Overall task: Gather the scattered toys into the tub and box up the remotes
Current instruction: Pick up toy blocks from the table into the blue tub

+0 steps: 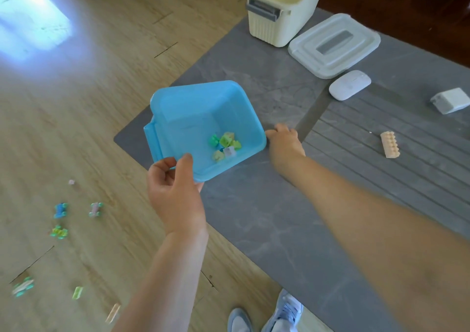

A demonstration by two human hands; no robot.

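left grip grasps the blue tub; right grip touches its rim, clench unclear.

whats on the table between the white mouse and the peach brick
Nothing: in the head view, only bare grey table separates the white mouse from the peach brick.

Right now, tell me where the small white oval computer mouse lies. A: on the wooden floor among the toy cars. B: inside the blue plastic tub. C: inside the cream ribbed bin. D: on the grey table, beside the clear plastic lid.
D: the white mouse lies on the grey table just in front of the clear lid.
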